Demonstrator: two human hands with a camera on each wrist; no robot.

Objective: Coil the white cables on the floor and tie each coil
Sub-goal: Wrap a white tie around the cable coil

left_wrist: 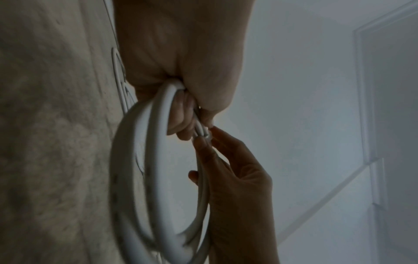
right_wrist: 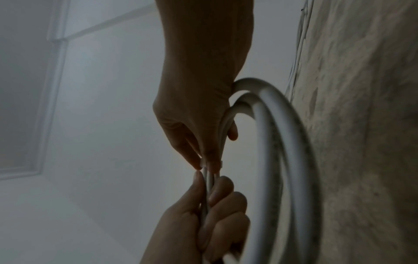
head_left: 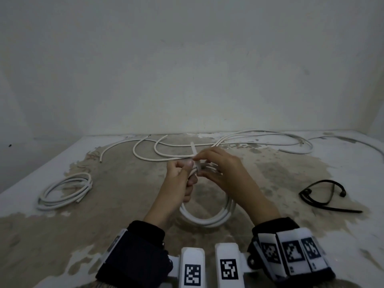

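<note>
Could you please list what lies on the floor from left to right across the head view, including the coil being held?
Coiled white cable on the floor → coil held in both hands → black ties.

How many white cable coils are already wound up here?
2. One coil lies on the floor at the left. The other coil is held up in both hands, left hand and right hand. More cable lies uncoiled behind.
</note>
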